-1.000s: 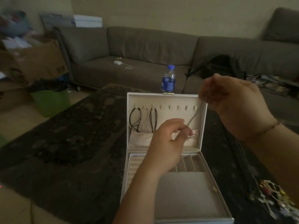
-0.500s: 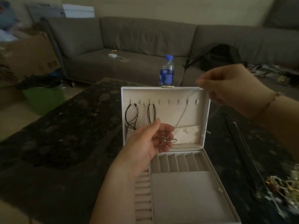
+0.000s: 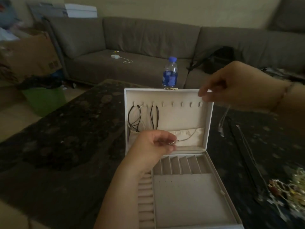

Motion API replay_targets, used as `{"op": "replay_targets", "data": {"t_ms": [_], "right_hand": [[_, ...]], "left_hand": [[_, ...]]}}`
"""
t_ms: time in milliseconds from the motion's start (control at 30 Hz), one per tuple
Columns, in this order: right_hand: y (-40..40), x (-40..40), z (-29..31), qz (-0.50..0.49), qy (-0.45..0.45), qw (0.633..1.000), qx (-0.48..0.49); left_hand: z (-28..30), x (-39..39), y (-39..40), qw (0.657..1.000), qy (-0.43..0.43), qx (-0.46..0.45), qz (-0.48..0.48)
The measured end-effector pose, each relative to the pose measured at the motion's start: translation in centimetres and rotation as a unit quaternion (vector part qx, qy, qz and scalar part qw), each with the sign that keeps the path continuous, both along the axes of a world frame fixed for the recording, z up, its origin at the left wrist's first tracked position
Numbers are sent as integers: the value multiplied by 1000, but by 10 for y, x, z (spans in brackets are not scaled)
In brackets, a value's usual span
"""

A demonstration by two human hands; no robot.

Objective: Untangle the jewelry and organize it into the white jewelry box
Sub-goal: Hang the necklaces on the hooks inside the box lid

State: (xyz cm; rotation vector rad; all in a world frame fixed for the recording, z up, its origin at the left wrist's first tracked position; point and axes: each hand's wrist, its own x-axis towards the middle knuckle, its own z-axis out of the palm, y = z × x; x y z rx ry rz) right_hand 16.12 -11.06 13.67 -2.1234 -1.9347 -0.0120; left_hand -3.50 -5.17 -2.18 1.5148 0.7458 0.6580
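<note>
Silver chain (image 3: 189, 137) hangs slack before the pouch in the open lid of the white jewelry box (image 3: 208, 129), at the desk's (image 3: 66, 154) middle. Left hand (image 3: 153, 146) fingers pinch its ringed end; right hand (image 3: 234, 85) fingers pinch the other end at the lid's top right corner.

The white jewelry box (image 3: 209, 123) has a smooth matt shell, a soft cream velvety lining and a gathered cloth pocket (image 3: 189, 135) in its lid, with a small shiny metal clasp (image 3: 171, 88) on the top edge. Dark matt cords (image 3: 154, 117) hang from its hooks, and a thin silvery metal chain (image 3: 188, 138) glints before the pocket. The water bottle (image 3: 170, 72) is clear glossy plastic, the couch (image 3: 148, 45) a matt woven cloth, and the table (image 3: 66, 138) a dark mottled, stone-like top.
</note>
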Motion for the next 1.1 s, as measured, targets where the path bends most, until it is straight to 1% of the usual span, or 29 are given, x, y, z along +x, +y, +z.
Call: {"op": "replay_targets", "data": {"t_ms": [100,200,233,333,400,500,633,667,733,800,833,867,900,933,967,1000,1033,1067,1100], "right_hand": [[-2,-3,7,-5,-93,996,-10],[-7,-3,13,-17,-135,990,-44],[-8,-3,14,-18,-132,989,-57],[-8,-1,17,-15,-84,994,-75],[-8,0,18,-8,-66,996,-56],[-8,0,19,-1,-46,999,-3],[-5,-7,19,22,-34,999,0],[-3,-9,20,29,-36,999,0],[2,-13,23,46,-45,998,5],[9,-19,25,61,-66,996,-1],[13,-23,24,67,-77,995,-5],[18,-26,21,75,-87,993,-5],[22,-30,19,86,-94,992,-1],[24,-33,15,98,-99,990,4],[26,-34,11,107,-102,989,12],[26,-34,7,111,-103,988,23],[24,-32,3,109,-101,988,35],[22,-30,0,104,-96,989,40],[18,-28,-4,98,-84,991,36]], "left_hand": [[-2,4,1,1000,14,3,24],[-2,5,1,998,35,17,42],[-2,6,2,997,39,28,56],[1,10,0,991,29,70,110],[4,13,-1,981,48,116,146],[6,17,2,964,83,165,194],[8,15,4,947,97,196,236],[10,13,2,944,118,204,232],[15,8,-6,931,192,240,198],[30,5,-15,895,267,307,181],[40,6,-16,882,271,337,188],[50,8,-17,885,248,346,191],[58,13,-17,911,193,321,176],[64,18,-18,949,112,259,141],[67,22,-19,978,17,181,100],[67,24,-20,989,-67,106,72],[63,25,-20,989,-125,43,65],[59,25,-20,985,-152,4,75],[54,24,-18,984,-152,-1,98]]}}
